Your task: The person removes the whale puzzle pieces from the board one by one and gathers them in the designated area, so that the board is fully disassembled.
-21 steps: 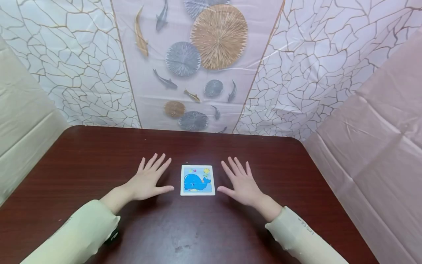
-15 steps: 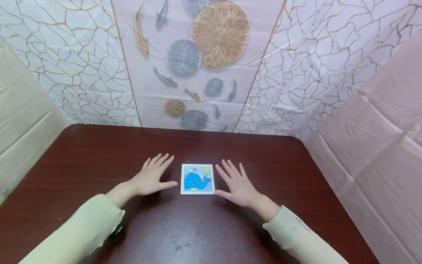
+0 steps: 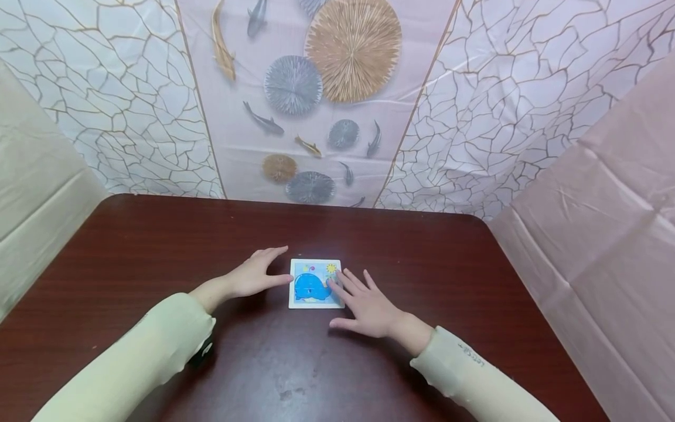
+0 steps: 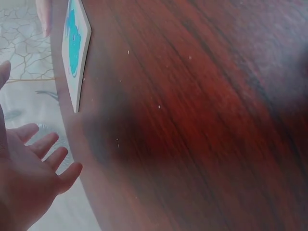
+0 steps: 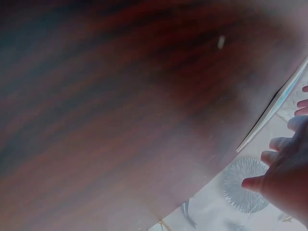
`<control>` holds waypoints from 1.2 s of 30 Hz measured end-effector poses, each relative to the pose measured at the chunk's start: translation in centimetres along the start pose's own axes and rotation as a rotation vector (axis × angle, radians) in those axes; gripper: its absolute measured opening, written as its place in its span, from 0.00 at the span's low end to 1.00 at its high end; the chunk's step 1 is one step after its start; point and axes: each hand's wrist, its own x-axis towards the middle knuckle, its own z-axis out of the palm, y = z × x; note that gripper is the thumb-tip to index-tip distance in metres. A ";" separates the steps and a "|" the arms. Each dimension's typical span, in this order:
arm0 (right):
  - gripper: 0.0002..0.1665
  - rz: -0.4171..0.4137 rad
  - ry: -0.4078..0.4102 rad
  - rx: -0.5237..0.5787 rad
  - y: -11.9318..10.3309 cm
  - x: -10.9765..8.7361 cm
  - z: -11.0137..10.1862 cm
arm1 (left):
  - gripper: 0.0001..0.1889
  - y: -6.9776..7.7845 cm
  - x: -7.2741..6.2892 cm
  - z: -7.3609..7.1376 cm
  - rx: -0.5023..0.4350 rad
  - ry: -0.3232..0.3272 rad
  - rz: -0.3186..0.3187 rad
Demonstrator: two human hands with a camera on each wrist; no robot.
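Note:
A square whale puzzle (image 3: 311, 286) with a pale border lies flat at the middle of the table; its blue whale and yellow sun show in the head view. My left hand (image 3: 252, 278) is at its left edge, thumb tip at the border, fingers extended. From the right, my right hand (image 3: 373, 310) reaches over the puzzle's right side with spread fingers, covering part of it; contact is unclear. In the left wrist view the puzzle (image 4: 74, 53) stands beyond my left hand (image 4: 29, 178). The right wrist view shows the puzzle's thin edge (image 5: 274, 108) past my right hand (image 5: 288, 168).
The dark reddish-brown table (image 3: 295, 375) has rounded far corners. A patterned cloth (image 3: 343, 170) hangs behind it, with pale padded panels (image 3: 596, 234) on both sides. A dark object (image 3: 201, 350) shows under the left sleeve.
Both hands have moved inward to the puzzle. My left hand has come right to its left edge, and my right hand has moved left over its right side. The puzzle stays on the table.

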 end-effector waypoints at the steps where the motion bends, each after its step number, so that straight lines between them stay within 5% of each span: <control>1: 0.49 -0.001 -0.009 -0.002 -0.1 0.1 0.0 | 0.42 0.0 0.1 0.0 -0.007 -0.006 -0.005; 19: 0.50 0.009 -0.163 -0.022 -0.7 0.5 -0.3 | 0.39 0.3 1.0 0.9 -0.023 -0.077 0.022; 36: 0.50 0.013 -0.192 -0.037 -0.7 0.7 -0.3 | 0.37 1.0 1.9 1.4 -0.052 -0.135 0.025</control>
